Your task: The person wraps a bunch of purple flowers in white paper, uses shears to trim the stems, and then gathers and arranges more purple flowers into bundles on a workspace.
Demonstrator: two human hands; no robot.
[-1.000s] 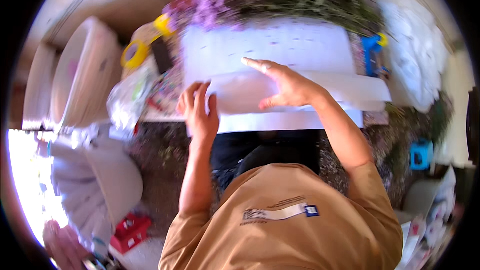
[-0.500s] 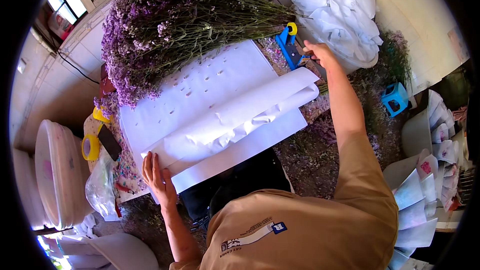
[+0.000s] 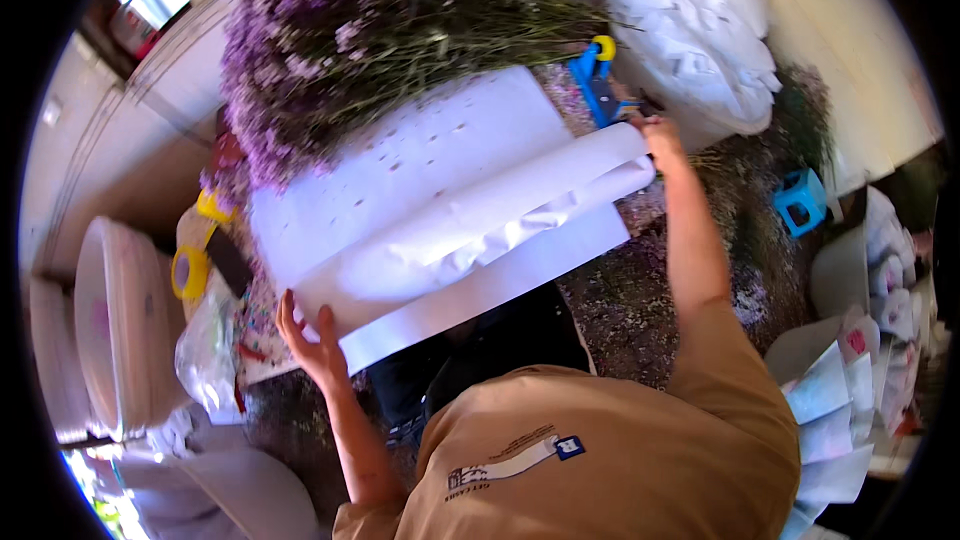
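A long roll of white paper (image 3: 480,225) lies slantwise across flat white sheets (image 3: 430,140) on the table; what it wraps, if anything, is hidden. At its left end is my left hand (image 3: 315,348), fingers apart, the thumb by the paper's edge. My right hand (image 3: 663,143) is closed at the roll's right end, its fingertips against the paper. Just beyond that hand stands a blue tape dispenser (image 3: 597,90) with a yellow tape roll (image 3: 603,48). A large bunch of purple flowers (image 3: 290,70) lies across the far side, stems pointing right.
Yellow tape (image 3: 188,272), a dark flat block (image 3: 230,262) and a clear plastic bag (image 3: 208,352) sit at the left, beside pale tubs (image 3: 130,330). A white-filled tub (image 3: 690,40) stands far right. A blue stool (image 3: 800,202) and paper-wrapped bundles (image 3: 830,420) are on the right.
My right hand has come from the tape dispenser to the roll's right end. My left hand's fingers have spread wider at the left end. The whole view has shifted slightly.
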